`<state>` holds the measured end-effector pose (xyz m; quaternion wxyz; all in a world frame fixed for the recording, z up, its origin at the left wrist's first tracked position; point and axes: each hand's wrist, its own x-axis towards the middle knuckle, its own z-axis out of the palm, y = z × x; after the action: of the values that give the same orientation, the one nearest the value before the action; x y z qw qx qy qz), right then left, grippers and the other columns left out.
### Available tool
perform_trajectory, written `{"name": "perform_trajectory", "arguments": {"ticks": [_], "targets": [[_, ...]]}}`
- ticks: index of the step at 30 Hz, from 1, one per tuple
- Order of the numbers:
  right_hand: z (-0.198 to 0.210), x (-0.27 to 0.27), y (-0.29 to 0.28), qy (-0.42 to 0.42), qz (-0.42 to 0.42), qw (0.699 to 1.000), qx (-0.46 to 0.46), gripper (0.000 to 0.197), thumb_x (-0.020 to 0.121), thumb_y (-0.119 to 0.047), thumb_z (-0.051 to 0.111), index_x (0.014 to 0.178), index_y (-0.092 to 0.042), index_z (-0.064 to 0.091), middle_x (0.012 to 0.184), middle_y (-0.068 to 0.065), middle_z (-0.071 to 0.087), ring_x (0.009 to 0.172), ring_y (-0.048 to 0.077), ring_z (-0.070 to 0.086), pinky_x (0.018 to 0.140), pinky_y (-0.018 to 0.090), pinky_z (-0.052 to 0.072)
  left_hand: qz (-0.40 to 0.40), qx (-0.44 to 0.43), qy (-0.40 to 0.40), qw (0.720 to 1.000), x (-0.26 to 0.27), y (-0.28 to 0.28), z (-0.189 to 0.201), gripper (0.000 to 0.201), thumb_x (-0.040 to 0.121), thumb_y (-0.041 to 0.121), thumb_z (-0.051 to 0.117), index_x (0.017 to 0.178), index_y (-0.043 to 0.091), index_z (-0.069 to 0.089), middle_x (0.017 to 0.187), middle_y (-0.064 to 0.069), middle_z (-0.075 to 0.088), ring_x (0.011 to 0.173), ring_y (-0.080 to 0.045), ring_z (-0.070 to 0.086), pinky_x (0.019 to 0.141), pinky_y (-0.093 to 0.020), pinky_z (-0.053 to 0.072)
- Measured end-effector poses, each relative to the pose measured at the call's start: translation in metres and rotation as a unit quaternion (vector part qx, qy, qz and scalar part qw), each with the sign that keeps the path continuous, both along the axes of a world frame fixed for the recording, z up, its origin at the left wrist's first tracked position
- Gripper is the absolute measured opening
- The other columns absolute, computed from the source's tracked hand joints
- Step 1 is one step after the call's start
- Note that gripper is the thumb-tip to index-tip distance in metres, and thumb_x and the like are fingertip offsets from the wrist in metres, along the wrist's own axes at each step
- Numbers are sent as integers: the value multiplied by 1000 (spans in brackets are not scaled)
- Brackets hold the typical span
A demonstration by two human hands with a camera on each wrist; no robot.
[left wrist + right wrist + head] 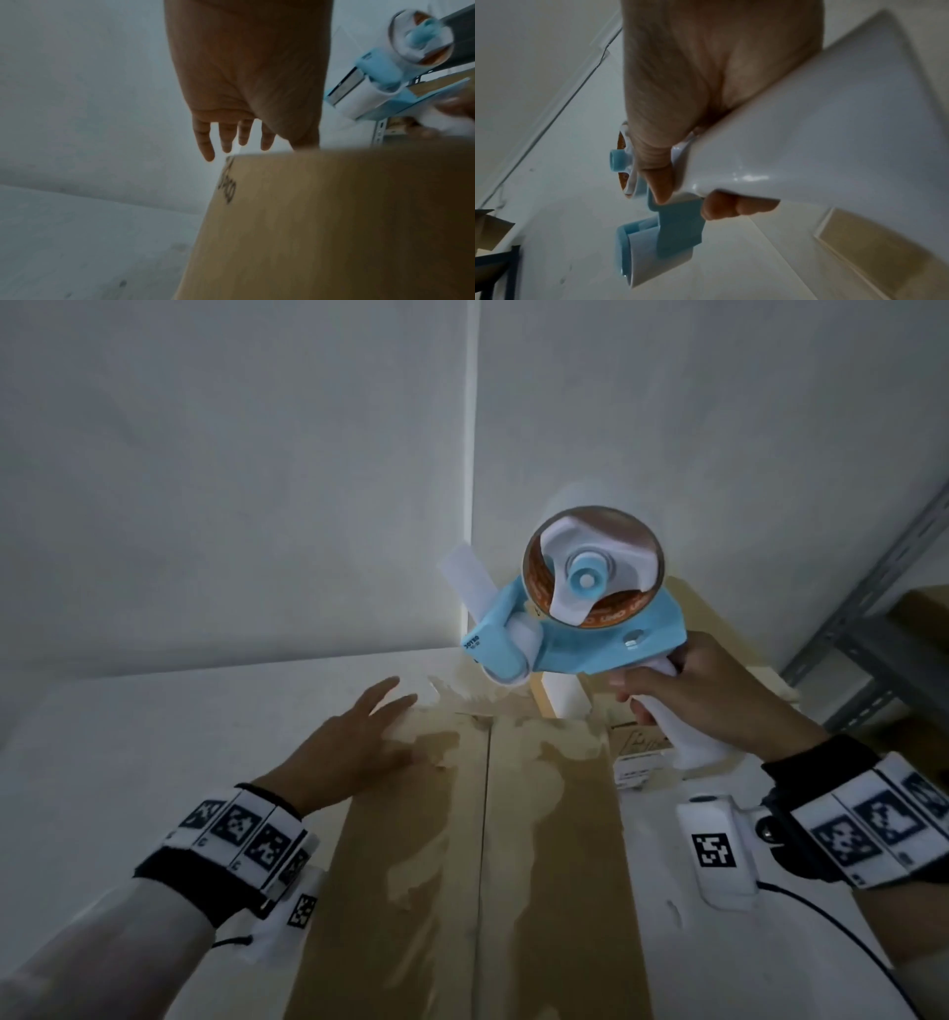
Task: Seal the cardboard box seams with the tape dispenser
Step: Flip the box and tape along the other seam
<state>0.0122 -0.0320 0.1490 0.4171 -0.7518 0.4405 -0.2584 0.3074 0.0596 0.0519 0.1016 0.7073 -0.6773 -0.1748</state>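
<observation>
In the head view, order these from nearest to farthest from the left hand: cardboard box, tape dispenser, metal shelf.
1. Cardboard box: directly under the left hand, at its far left edge.
2. Tape dispenser: raised to the right, gripped by the right hand.
3. Metal shelf: far right, against the wall.

White wall panels [231, 480] seen behind work area, vertical seam [472, 454] running down between them. Grey metal shelving upright [868, 588] (perforated angle iron) seen at right edge; same rack seen blurred in left wrist view [380, 132]. Brown carton [929, 608] glimpsed on shelf, only partly in frame. White label [642, 762] (printed text too blurred to read) seen at right. Pale floor [77, 243] seen in left wrist view, few dark specks on it.
</observation>
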Motion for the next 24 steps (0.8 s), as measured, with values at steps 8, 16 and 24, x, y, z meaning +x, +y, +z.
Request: {"name": "perform_trajectory", "arguments": {"ticks": [8, 16, 24], "targets": [[14, 33, -2, -34, 71, 996, -33, 7, 78, -16, 64, 71, -19, 62, 54, -8, 64, 51, 4, 58, 61, 28, 44, 19, -80, 192, 978, -1, -7, 68, 35, 97, 33, 31, 100, 17, 61, 97, 2, 64, 82, -11, 61, 71, -11, 48], [18, 50, 6, -74, 112, 991, -32, 20, 80, -2, 62, 66, -16, 59, 49, -7, 60, 46, 7, 53, 50, 16, 47, 34, -13, 341, 939, -12, -9, 79, 23, 97, 24, 34, 91, 22, 56, 86, 9, 64, 64, 5, 62, 59, -15, 45], [10, 49, 9, -94, 107, 989, -36, 23, 79, -1, 63, 64, -17, 60, 48, -5, 60, 48, 14, 53, 51, 21, 47, 86, 2, 459, 884, -15, -7, 81, 17, 95, 18, 44, 102, 10, 57, 88, -1, 66, 73, -5, 67, 67, -18, 52]]}}
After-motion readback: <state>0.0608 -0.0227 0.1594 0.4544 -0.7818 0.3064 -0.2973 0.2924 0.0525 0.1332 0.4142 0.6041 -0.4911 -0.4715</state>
